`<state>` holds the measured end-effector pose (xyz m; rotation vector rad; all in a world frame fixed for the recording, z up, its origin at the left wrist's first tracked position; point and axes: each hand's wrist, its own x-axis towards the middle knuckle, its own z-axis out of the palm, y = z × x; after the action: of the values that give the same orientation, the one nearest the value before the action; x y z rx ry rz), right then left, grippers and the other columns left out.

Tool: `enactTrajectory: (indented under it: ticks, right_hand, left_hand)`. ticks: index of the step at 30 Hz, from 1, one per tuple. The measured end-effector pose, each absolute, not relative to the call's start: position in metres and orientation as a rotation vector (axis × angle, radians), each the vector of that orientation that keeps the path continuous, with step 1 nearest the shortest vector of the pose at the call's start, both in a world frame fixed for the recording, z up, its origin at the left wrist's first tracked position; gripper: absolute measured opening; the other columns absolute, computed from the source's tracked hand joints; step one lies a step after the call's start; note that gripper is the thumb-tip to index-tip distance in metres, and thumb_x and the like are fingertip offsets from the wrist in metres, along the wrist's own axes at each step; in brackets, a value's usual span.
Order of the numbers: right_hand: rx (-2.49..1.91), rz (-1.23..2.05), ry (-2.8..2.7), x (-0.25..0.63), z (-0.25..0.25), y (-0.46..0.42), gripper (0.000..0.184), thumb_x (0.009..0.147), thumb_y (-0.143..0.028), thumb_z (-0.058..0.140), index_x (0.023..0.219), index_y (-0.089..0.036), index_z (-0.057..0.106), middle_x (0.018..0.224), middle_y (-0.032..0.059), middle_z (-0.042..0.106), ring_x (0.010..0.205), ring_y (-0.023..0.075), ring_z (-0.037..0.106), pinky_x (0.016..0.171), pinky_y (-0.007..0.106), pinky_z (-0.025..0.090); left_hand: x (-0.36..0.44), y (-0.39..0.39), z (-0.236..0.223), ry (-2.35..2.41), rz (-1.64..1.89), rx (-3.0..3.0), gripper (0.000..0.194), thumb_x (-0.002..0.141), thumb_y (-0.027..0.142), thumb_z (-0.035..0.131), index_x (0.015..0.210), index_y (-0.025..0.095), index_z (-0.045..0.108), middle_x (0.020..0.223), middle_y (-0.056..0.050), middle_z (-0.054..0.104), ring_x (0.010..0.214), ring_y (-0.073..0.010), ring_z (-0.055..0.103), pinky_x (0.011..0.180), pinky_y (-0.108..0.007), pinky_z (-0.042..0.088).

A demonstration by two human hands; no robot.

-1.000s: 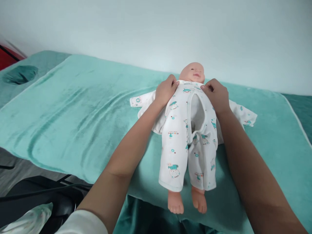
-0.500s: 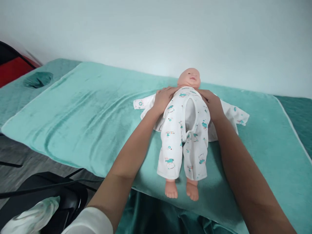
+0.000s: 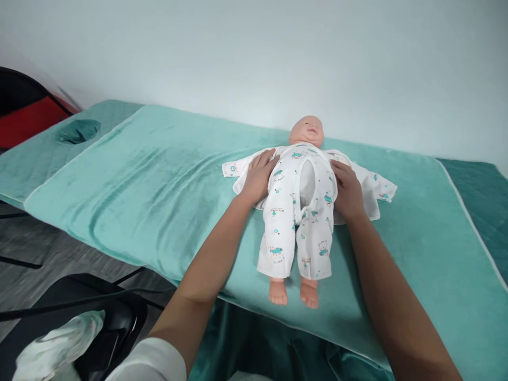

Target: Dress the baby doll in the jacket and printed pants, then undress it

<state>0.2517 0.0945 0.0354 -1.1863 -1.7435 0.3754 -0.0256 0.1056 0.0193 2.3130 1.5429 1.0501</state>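
Observation:
A baby doll (image 3: 307, 131) lies on its back, head toward the wall and bare feet toward me. It wears white printed split-crotch trousers (image 3: 277, 227) pulled up high over its chest. A white printed baby top (image 3: 375, 185) is spread out at both sides, its sleeves pointing outward. My left hand (image 3: 260, 177) rests flat against the doll's side at the left, over the top and the edge of the trousers, fingers stretched. At the other side lies my right hand (image 3: 348, 190), fingers extended against the trousers; its fingertips are partly hidden. Both hands look open.
The doll lies on a green velvety sheet (image 3: 130, 180) over a massage bed with a face hole (image 3: 78, 131) at far left. A white wall (image 3: 254, 58) runs behind. A black chair (image 3: 123, 323) with crumpled white cloth (image 3: 59, 344) stands at lower left.
Both hands have slid down from the doll's shoulders along its sides, toward me. The doll's upper chest and shoulders show more now. The view has shifted slightly.

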Motion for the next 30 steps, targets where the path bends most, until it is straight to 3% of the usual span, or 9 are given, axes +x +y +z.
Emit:
enactTrajectory:
  ticks: [4,7,13,17,22,25,30]
  right_hand:
    - [-1.424,0.497,-1.556,0.248,0.045,0.079,0.022,0.084,-0.035,0.061,0.101,-0.023,0.07,0.107,0.0076,0.07,0.1,0.0231,0.065,0.09,0.042,0.052]
    - [-1.609,0.707,-1.456,0.249,0.051,0.073,0.02,0.083,-0.04,0.064,0.09,-0.021,0.068,0.085,0.0033,0.071,0.08,0.0194,0.062,0.076,0.034,0.051]
    - [-1.465,1.082,-1.289,0.251,0.044,0.075,0.023,0.078,-0.046,0.069,0.076,-0.024,0.066,0.062,-0.0002,0.063,0.069,0.0211,0.061,0.061,0.032,0.051]
    - [-1.395,1.166,-1.168,0.246,0.041,0.074,0.017,0.074,-0.039,0.073,0.082,-0.025,0.069,0.063,-0.0009,0.066,0.067,0.0217,0.064,0.061,0.035,0.055]
    - [-1.293,1.29,-1.093,0.244,0.045,0.073,0.02,0.064,-0.029,0.077,0.083,-0.025,0.07,0.078,0.0007,0.075,0.076,0.0245,0.07,0.067,0.038,0.059]
    - [-1.224,1.39,-1.091,0.248,0.046,0.074,0.026,0.06,-0.023,0.079,0.085,-0.025,0.072,0.086,0.001,0.078,0.084,0.0261,0.073,0.074,0.04,0.061]
    - [-1.141,1.541,-1.208,0.251,0.05,0.075,0.034,0.061,-0.025,0.082,0.094,-0.026,0.075,0.102,0.0017,0.079,0.097,0.0274,0.073,0.081,0.04,0.062]
  left_hand:
    - [-0.029,0.094,0.02,1.487,0.986,2.371,0.054,0.09,0.037,0.055,0.143,0.023,0.054,0.161,-0.011,0.041,0.151,-0.0296,0.032,0.125,-0.05,0.027]
    - [-0.03,0.089,0.022,1.449,0.981,2.355,0.059,0.087,0.035,0.06,0.143,0.022,0.053,0.16,-0.012,0.042,0.15,-0.0309,0.031,0.124,-0.051,0.027]
    - [-0.024,0.083,0.029,1.507,1.15,2.236,0.047,0.085,0.019,0.057,0.132,0.017,0.062,0.137,-0.011,0.062,0.133,-0.027,0.046,0.117,-0.046,0.036]
    - [-0.015,0.075,0.036,1.571,1.204,2.031,0.042,0.083,0.018,0.058,0.125,0.017,0.064,0.122,-0.01,0.067,0.113,-0.0253,0.055,0.102,-0.041,0.045]
    - [-0.005,0.071,0.035,1.434,1.232,1.555,0.051,0.077,0.021,0.065,0.127,0.02,0.055,0.105,-0.005,0.07,0.091,-0.0192,0.063,0.084,-0.032,0.049]
    - [-0.003,0.069,0.037,1.383,1.2,1.378,0.051,0.074,0.023,0.07,0.122,0.018,0.052,0.102,-0.004,0.071,0.093,-0.0195,0.064,0.086,-0.032,0.05]
    - [-0.001,0.064,0.045,1.22,1.223,1.26,0.044,0.077,0.037,0.07,0.115,0.016,0.06,0.123,-0.012,0.069,0.115,-0.0256,0.063,0.102,-0.038,0.048]
